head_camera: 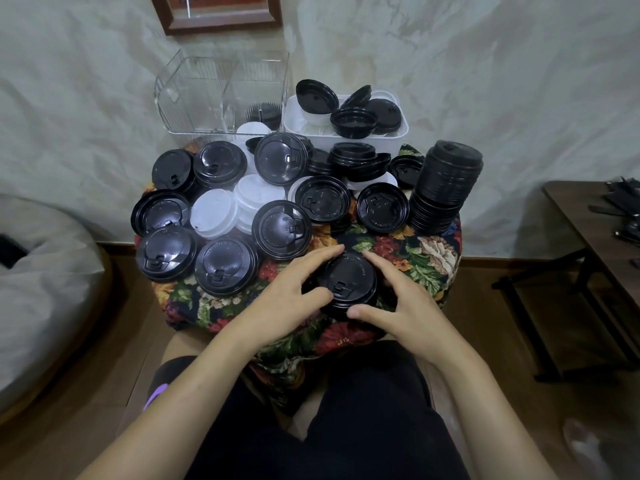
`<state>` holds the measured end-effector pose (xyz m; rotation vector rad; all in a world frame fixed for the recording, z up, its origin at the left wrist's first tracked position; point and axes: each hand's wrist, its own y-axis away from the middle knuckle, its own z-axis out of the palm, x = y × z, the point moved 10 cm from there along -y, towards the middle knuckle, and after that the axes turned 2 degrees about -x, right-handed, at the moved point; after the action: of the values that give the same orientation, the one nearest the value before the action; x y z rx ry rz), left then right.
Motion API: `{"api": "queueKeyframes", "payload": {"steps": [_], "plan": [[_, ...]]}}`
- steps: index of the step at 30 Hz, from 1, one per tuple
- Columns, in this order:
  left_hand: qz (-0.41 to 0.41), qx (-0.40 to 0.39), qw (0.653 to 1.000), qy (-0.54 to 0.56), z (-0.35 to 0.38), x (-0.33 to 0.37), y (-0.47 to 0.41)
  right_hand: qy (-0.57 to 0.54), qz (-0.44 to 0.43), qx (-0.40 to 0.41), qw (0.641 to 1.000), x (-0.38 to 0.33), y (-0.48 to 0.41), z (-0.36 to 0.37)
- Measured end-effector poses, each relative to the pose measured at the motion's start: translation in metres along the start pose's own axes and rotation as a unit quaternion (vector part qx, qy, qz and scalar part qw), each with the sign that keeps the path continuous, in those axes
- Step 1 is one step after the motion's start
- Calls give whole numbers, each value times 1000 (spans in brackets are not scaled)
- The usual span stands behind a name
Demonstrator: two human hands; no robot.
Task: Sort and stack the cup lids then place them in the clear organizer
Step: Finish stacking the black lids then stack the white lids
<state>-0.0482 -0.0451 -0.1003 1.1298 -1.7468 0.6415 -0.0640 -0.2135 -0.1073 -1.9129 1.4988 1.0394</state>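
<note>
Two hands cup a short stack (348, 284) of black lids at the near middle of the cloth-covered surface (419, 251). The left hand (287, 296) curves its fingers (318, 258) round the far left side and lays its thumb on the top lid. The right hand (412, 306) mirrors it, index finger reaching round the far right side and thumb against the near rim, so both sets of fingers are spread and wrapped about the stack, not pressed together. The clear organizer (207, 98) stands at the far edge, with a few black lids in its right compartment and a white bin (346, 133) of unsorted lids just beside it. Likely hazards: the hold is on the sides only, so an uneven squeeze could skew the stack or spring the lids apart; whether they are fully nested cannot be told. Any route to the organizer passes over the loose black lids (225, 268) and white lids (216, 213) crowded between, and a low carry or trailing forearm could sweep some off the edge to the floor. The tall stack (446, 185) at the right leans, its upper part offset from its lower, and a nudge might topple it. The black lids look unequal in size, so a mismatched one would seat poorly
</note>
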Motion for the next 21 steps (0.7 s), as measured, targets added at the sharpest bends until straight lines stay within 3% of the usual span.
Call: {"api": "queueKeyframes", "payload": {"steps": [12,21], "plan": [[7,85,996,-28,-7,4,4,2,12,6,1000,3,0,0],[-6,40,991,-128,-4,4,3,-4,21,5,1000,4,0,0]]}}
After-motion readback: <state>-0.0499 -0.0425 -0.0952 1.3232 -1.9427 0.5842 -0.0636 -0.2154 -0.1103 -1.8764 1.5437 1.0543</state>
